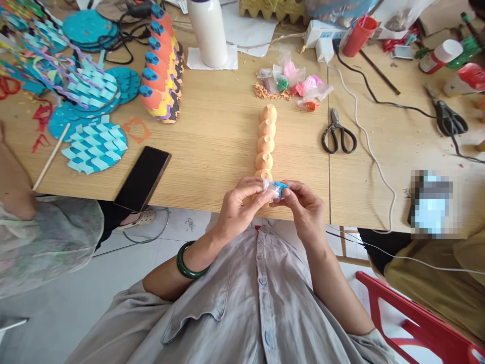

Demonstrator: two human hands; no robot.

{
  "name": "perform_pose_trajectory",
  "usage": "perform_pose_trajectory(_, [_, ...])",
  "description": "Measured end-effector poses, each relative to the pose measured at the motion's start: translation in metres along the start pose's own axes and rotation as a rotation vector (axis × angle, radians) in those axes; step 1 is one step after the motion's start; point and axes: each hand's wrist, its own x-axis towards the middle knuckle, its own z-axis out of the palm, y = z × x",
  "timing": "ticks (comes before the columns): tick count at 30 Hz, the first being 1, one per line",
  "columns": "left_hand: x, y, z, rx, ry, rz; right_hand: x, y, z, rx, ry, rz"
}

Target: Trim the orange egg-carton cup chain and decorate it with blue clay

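Observation:
Both hands meet at the table's front edge over a small clear plastic bag with a blue, clay-like lump (280,189) at its right end. My left hand (242,202) pinches the clear part of the bag. Thumb and fingers of my right hand (303,205) close on the blue end. Just beyond them, a row of peach-orange egg-carton cups (266,144) points away from me, its near end partly hidden by my hands. Farther back lie several small plastic bags (290,71) with pink, green and orange lumps, beside orange crumbs (270,92).
Black-handled scissors (338,136) and a white cable (366,129) lie to the right. On the left are a phone (143,178), a painted egg-carton piece (162,65) and blue paper discs (96,146). A white bottle (208,33) stands behind. People sit on both sides.

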Motion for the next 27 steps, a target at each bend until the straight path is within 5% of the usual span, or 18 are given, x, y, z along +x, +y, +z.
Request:
perform_pose_trajectory(13, [0.0,0.0012,0.0025,0.276,-0.045,0.363,0.0033,0.0002,0.0089,0.076,0.056,-0.067])
perform_pose_trajectory(27, [-0.0002,0.0009,0.0007,0.299,-0.043,0.398,-0.0011,-0.0022,0.0048,-0.059,0.049,-0.019])
